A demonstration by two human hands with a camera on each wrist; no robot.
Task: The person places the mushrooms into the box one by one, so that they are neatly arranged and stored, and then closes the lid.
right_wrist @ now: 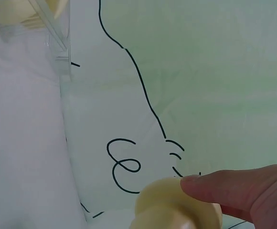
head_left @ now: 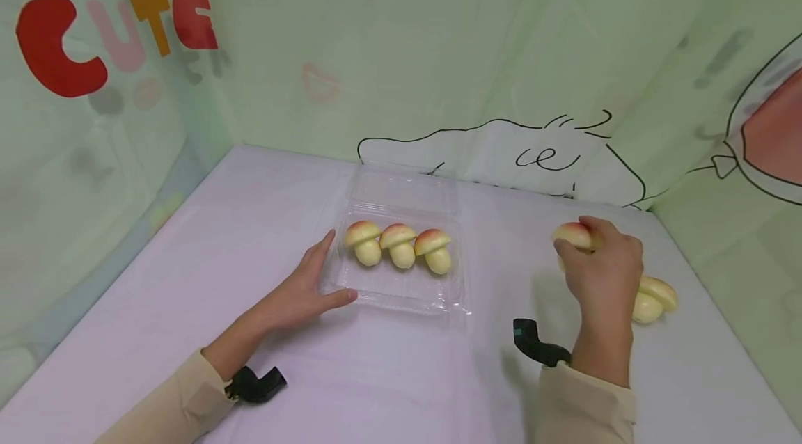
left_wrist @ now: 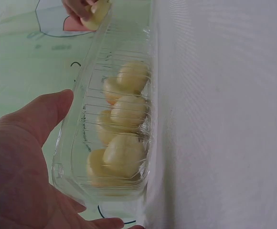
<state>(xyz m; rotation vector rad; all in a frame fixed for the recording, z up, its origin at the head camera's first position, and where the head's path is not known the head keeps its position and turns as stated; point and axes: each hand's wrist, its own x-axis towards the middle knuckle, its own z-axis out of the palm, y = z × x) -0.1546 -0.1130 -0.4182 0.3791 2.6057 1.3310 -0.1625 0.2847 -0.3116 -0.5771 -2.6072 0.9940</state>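
A clear plastic clamshell box (head_left: 388,295) lies with its lid (head_left: 404,192) folded back, away from me. Inside, three toy mushrooms (head_left: 402,256) with yellow stems and red-tinged caps form a row across the back half. My left hand (head_left: 307,291) is at the box's left side, thumb at the near corner and fingers spread along the edge. Off to the right, my right hand (head_left: 604,266) pinches another toy mushroom (head_left: 571,235) by its cap between thumb and fingers; the right wrist view shows the pale underside of this mushroom (right_wrist: 162,205).
One more toy mushroom (head_left: 651,299) sits on the white tabletop (head_left: 401,381) beside my right wrist, partly hidden by it. Green printed cloth (head_left: 401,47) walls the table at the back and on both sides. A black strap piece (head_left: 540,344) sticks out from the right cuff.
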